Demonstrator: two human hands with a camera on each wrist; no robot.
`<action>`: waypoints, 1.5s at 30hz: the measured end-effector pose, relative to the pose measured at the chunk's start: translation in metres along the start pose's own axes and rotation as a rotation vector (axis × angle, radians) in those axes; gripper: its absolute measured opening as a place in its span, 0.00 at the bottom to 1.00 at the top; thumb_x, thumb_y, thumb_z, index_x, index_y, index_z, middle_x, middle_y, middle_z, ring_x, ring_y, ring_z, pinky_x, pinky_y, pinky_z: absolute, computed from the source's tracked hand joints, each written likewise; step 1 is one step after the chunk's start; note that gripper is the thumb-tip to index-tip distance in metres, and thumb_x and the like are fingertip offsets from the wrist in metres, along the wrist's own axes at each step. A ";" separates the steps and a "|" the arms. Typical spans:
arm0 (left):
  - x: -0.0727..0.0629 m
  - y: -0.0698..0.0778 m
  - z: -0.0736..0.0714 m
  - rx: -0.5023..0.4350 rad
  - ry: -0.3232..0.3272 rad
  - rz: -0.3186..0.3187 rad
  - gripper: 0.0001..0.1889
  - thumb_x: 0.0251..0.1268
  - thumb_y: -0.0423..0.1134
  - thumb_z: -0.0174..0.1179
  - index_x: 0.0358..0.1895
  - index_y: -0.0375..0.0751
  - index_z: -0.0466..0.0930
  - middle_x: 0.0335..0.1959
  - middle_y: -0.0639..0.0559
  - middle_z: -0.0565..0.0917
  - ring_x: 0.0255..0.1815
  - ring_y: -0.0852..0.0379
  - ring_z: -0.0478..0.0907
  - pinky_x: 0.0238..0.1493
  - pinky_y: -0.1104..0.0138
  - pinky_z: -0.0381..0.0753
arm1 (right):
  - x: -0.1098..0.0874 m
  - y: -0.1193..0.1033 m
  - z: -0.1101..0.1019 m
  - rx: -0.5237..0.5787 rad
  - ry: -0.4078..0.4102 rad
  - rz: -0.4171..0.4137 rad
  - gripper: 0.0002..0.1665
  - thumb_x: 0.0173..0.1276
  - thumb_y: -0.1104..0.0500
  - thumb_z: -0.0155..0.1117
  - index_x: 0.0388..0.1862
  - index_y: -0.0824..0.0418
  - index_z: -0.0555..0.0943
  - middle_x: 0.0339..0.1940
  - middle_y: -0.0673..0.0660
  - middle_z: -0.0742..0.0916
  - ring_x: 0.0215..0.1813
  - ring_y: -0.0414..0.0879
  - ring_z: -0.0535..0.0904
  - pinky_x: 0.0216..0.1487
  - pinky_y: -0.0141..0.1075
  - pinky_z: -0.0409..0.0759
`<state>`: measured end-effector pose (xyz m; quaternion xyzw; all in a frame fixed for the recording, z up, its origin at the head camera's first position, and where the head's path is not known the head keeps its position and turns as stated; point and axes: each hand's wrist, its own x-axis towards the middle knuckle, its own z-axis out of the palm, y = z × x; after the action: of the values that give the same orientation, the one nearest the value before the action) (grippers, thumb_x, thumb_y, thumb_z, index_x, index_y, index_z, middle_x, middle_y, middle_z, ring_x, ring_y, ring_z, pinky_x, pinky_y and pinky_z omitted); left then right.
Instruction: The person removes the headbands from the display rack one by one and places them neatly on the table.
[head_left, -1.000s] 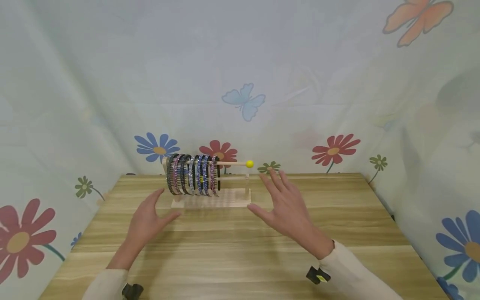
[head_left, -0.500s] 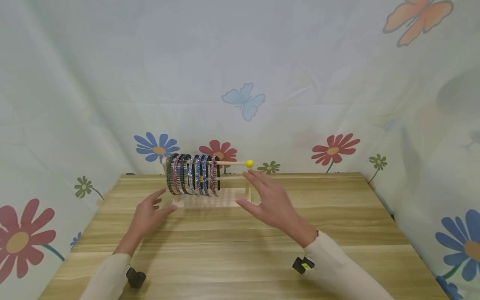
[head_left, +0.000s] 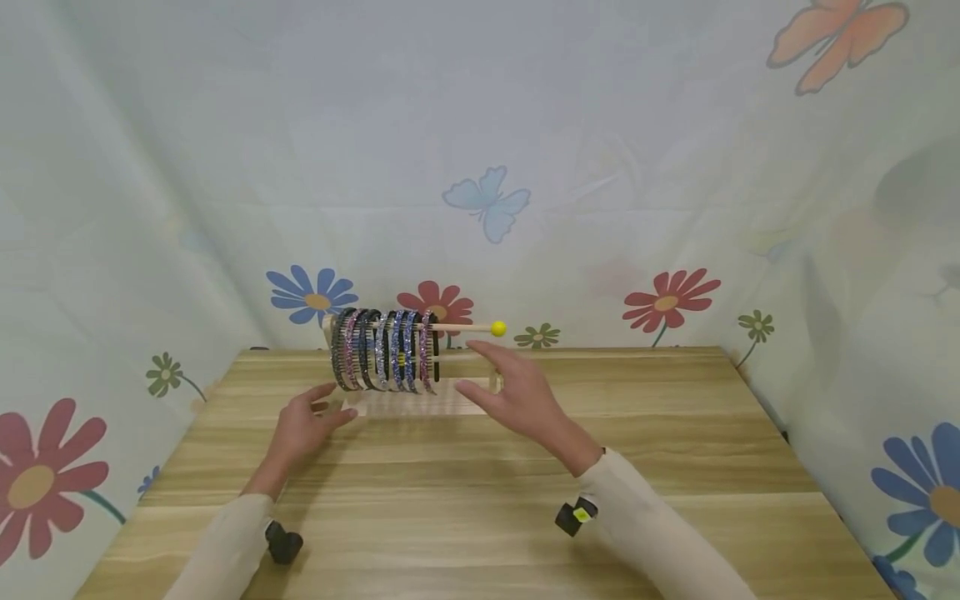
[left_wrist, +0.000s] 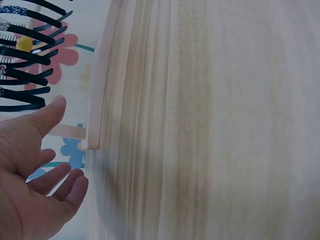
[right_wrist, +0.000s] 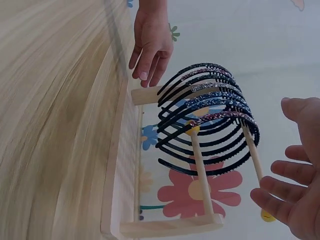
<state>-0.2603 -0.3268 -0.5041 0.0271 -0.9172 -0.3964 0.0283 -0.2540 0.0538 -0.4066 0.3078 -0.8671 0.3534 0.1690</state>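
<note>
Headbands, thin black plastic arches with glittery black, pink, silver and blue tops (head_left: 386, 350), hang in a row on a pale wooden rack with horizontal rods and a flat base (head_left: 420, 405), left of centre in the head view. Bright yellow ball (head_left: 498, 328) caps the upper rod's right end. Left hand (head_left: 303, 427), lower left of centre, released, fingers loosely bent, at the base's left end; contact unclear. Right hand (head_left: 525, 398), right of centre, also released, thumb and fingers spread towards the rack's right end; contact unclear. Cream sleeves (head_left: 225, 537) at the bottom, black wrist devices (head_left: 283, 543) at the cuffs. Light wood-grain table (head_left: 450, 517) underneath, pale flower-and-butterfly backdrop (head_left: 337, 125) behind.

Left wrist view: left hand at lower left, thumb extended just below the headband ends, other fingers slightly bent, palm bare. Headbands at upper left, partly cut off by the frame.

Right wrist view: headbands around centre, rack base running down left of them. Right hand at lower right, fingers near the yellow-tipped rod. Left hand at top, fingers pointing down beside the rack's far end.
</note>
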 end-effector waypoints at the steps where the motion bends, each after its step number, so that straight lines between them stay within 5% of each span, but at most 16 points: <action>1: 0.001 -0.001 0.001 -0.005 -0.001 0.002 0.43 0.67 0.54 0.68 0.77 0.33 0.62 0.75 0.31 0.66 0.70 0.30 0.69 0.64 0.42 0.74 | 0.001 0.000 0.002 0.029 0.003 0.008 0.37 0.71 0.39 0.67 0.73 0.52 0.74 0.67 0.53 0.83 0.59 0.49 0.83 0.57 0.48 0.81; 8: 0.004 -0.004 0.005 -0.037 0.000 -0.004 0.42 0.68 0.52 0.68 0.76 0.31 0.62 0.75 0.31 0.66 0.70 0.31 0.70 0.63 0.44 0.75 | 0.010 0.004 0.018 0.242 0.011 0.038 0.33 0.71 0.46 0.70 0.70 0.57 0.77 0.63 0.56 0.84 0.61 0.51 0.82 0.51 0.45 0.85; 17: 0.007 -0.004 0.007 -0.064 0.004 -0.008 0.42 0.68 0.49 0.68 0.75 0.28 0.61 0.73 0.29 0.68 0.68 0.33 0.73 0.63 0.46 0.76 | 0.020 0.002 0.038 0.378 -0.014 0.165 0.33 0.71 0.42 0.69 0.68 0.57 0.78 0.57 0.54 0.87 0.59 0.50 0.83 0.49 0.36 0.84; 38: 0.014 -0.009 0.021 -0.027 0.008 -0.010 0.37 0.69 0.46 0.68 0.71 0.22 0.66 0.67 0.26 0.72 0.65 0.30 0.75 0.65 0.44 0.73 | 0.031 0.006 0.066 0.458 -0.022 0.218 0.25 0.72 0.49 0.70 0.61 0.60 0.82 0.49 0.54 0.89 0.49 0.47 0.86 0.49 0.37 0.84; 45: 0.016 -0.010 0.023 0.006 0.034 0.034 0.35 0.68 0.43 0.69 0.68 0.20 0.69 0.64 0.25 0.75 0.63 0.30 0.76 0.63 0.43 0.74 | 0.035 0.004 0.067 0.458 -0.025 0.236 0.23 0.72 0.48 0.69 0.60 0.58 0.83 0.48 0.52 0.89 0.48 0.44 0.85 0.48 0.35 0.83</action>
<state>-0.2777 -0.3182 -0.5269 0.0180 -0.9182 -0.3924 0.0504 -0.2883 -0.0068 -0.4376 0.2393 -0.7963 0.5540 0.0417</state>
